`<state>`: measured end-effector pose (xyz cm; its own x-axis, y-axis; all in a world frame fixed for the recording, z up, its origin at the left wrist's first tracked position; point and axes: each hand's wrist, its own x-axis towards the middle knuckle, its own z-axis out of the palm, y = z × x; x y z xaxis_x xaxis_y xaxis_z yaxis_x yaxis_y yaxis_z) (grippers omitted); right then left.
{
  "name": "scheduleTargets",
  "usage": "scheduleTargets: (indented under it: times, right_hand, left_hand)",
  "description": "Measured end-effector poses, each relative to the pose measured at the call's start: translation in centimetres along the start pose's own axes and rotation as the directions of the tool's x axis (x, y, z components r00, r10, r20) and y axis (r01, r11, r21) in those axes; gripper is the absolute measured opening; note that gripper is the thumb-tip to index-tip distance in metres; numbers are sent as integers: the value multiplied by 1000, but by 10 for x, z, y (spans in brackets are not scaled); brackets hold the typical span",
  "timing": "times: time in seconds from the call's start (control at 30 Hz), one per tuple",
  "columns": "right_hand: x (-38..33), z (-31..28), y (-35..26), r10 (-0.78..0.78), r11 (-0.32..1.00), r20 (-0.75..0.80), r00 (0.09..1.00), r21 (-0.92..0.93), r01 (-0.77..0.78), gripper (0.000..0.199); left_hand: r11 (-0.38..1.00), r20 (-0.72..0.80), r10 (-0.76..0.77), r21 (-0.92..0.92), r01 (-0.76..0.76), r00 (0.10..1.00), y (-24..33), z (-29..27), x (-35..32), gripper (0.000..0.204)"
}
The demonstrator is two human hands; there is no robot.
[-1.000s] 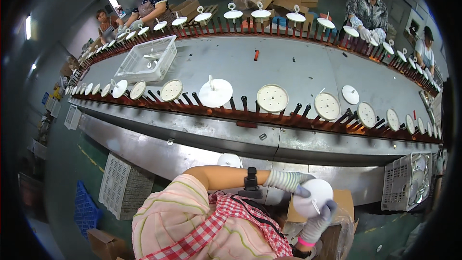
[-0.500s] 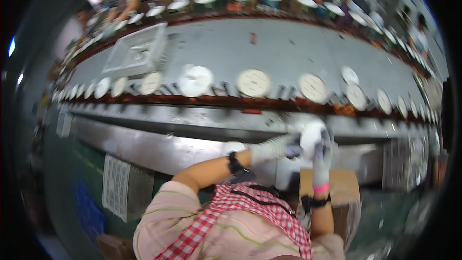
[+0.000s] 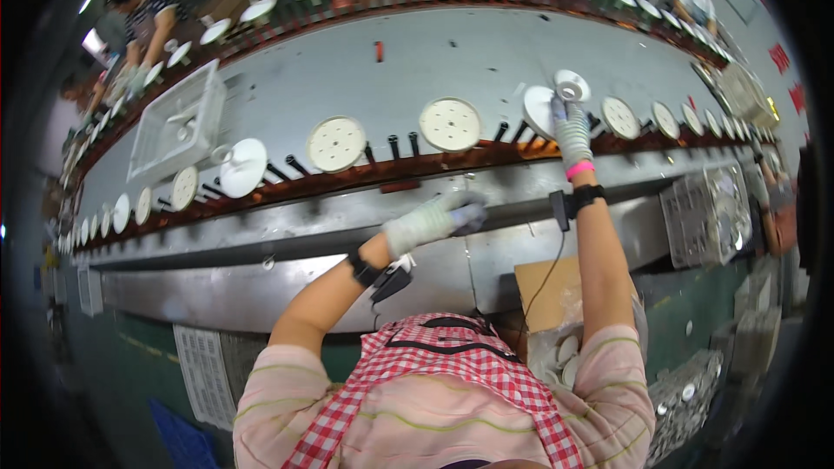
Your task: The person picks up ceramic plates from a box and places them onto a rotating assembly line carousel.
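Observation:
My right hand (image 3: 571, 130), in a pale glove with grey fingertips, reaches to the line of discs. Its fingers close on the edge of a small white round part with a raised ring (image 3: 572, 87). Just left of those fingers, a larger white disc (image 3: 538, 111) stands tilted on the line. My left hand (image 3: 439, 219), gloved the same way, hovers over the near metal edge with loosely bent fingers apart and nothing seen in them. Beyond it are two cream discs with small holes, one at the left (image 3: 337, 144) and one at the right (image 3: 450, 124).
A white crate (image 3: 178, 126) with white parts stands on the grey table (image 3: 347, 69). Black pegs (image 3: 393, 146) stick up along the brown-red rail. An open carton (image 3: 549, 291) is by my right arm, a grey crate (image 3: 705, 217) further right. Co-workers sit across the table.
My right hand has moved forward to the line from near my left hand; the white disc it had is no longer seen in it. My left hand has come away leftward. The view has shifted right.

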<state>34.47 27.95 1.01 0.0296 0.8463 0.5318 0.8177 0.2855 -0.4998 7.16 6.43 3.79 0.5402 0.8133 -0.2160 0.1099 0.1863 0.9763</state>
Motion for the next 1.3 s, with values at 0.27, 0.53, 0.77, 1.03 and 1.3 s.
scheduleTargets:
  times: [0.27, 0.53, 0.77, 1.03, 1.3]
  right_hand:
    - [-36, 2, 9, -248, 965, 112, 962, -59, 256, 35]
    - [-32, 25, 19, -112, 977, 347, 931, 212, 39, 31]
    - [26, 84, 41, -261, 958, 606, 752, 260, 123, 30]
    - [22, 112, -71, -435, 741, 660, 612, -123, 660, 32]
    - [-55, 115, -193, -264, 960, 635, 726, 98, 264, 22]
  left_hand:
    - [326, -213, 854, 930, -169, 474, 53, 2, 190, 37]
    - [830, -679, 48, 435, 348, 733, 57, -4, 191, 41]
    - [808, -691, 216, 524, 271, 690, 61, -12, 156, 40]
    - [611, -219, 274, 791, 6, 936, 71, -101, 103, 41]
    - [698, -790, -6, 435, 568, 613, 9, -100, 3, 51]
